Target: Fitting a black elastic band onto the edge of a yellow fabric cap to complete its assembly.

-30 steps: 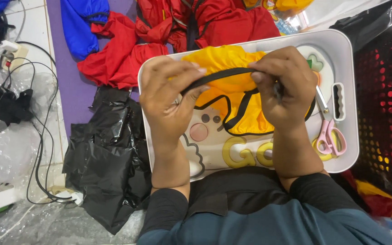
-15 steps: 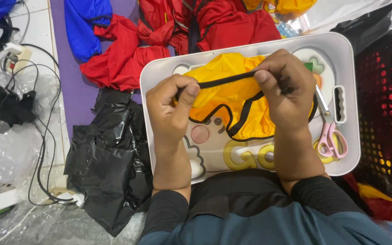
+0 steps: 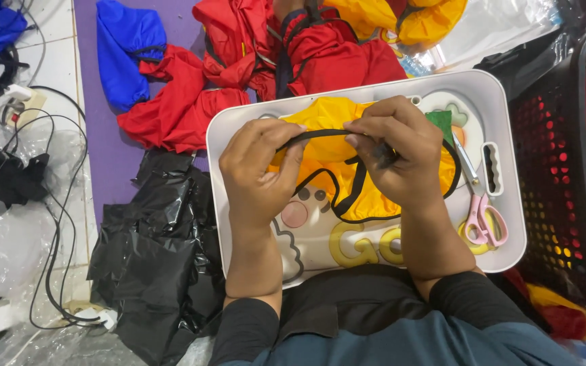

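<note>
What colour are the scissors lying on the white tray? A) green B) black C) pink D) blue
C: the scissors at the right side of the white tray have pink handles, lying untouched beside the right hand, which with the left hand holds a black strap over yellow fabric.

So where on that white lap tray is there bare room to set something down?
Bare patches on the white plastic tray: the near-left corner beside the left hand, and the near edge between the wrists. The far side is crowded by yellow fabric; pink-handled scissors fill the right.
</note>
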